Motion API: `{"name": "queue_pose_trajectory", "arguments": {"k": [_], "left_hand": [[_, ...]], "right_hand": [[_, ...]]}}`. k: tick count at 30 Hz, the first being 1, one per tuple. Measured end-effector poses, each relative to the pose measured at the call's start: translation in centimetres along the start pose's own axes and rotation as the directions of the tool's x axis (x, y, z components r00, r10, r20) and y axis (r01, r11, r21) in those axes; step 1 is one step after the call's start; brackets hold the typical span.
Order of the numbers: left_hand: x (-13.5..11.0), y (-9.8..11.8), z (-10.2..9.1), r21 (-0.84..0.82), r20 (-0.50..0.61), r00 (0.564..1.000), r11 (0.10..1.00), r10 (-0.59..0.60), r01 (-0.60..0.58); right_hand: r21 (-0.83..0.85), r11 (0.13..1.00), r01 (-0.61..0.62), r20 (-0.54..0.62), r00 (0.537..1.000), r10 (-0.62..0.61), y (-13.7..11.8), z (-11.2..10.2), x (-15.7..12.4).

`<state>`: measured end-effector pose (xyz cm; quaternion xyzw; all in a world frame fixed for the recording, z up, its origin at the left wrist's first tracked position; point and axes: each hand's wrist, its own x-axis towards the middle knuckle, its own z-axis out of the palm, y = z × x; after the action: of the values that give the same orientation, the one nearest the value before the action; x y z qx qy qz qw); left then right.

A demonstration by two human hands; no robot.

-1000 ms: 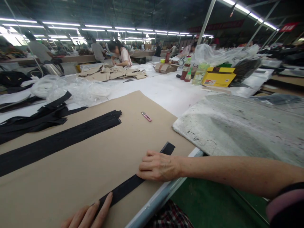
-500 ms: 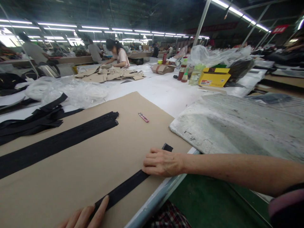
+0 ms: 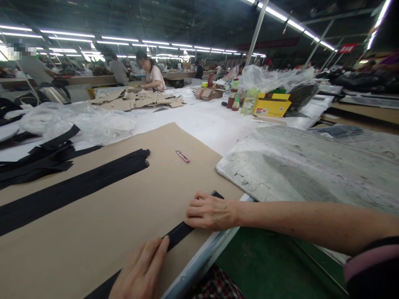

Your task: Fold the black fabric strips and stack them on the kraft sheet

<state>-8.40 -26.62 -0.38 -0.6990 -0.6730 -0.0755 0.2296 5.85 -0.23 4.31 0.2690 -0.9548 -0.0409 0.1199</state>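
Observation:
A black fabric strip (image 3: 180, 235) lies along the near edge of a brown board or paper sheet (image 3: 168, 187). My right hand (image 3: 210, 211) presses down on the strip close to its far end, fingers curled over it; a short dark end shows beyond the knuckles. My left hand (image 3: 141, 265) lies lower down on the same strip, fingers stretched out and side by side, the forefinger's tip on the fabric. Whether the left thumb pinches the strip from below is hidden. Pink-handled thread snips (image 3: 182, 156) rest on the brown surface, apart from both hands.
A neat pile of black strips (image 3: 75, 180) lies at left, with looser black pieces (image 3: 40, 160) behind. Clear plastic bags (image 3: 84, 120), beige cut pieces (image 3: 137, 99), bottles (image 3: 232, 95) and a yellow box (image 3: 272, 104) stand farther back. A grey-white padded sheet (image 3: 305, 162) covers the right side.
My left hand has slid up along the strip toward my right hand, which stays in place on it. The camera view has shifted slightly.

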Motion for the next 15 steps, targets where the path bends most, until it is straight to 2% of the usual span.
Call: {"name": "queue_pose_trajectory", "arguments": {"k": [3,6,9,15], "left_hand": [[1.6,1.4,1.6,-0.001,0.018,1.000,1.000,-0.015,0.015],[1.7,1.6,2.3,-0.044,0.036,0.999,0.998,-0.031,0.033],[1.8,1.4,2.0,-0.123,0.055,0.997,0.990,-0.060,0.067],[3.1,1.6,1.1,-0.174,0.121,0.987,0.977,-0.104,0.124]], "right_hand": [[0.019,1.000,-0.002,0.014,1.000,0.002,0.1,0.0,-0.2],[0.062,0.998,-0.025,0.038,0.999,0.023,0.4,0.2,-0.4],[0.103,0.994,-0.047,0.052,0.998,0.042,0.9,0.4,-0.5],[0.075,0.996,0.042,0.039,0.998,-0.045,1.7,0.4,-0.8]]}}
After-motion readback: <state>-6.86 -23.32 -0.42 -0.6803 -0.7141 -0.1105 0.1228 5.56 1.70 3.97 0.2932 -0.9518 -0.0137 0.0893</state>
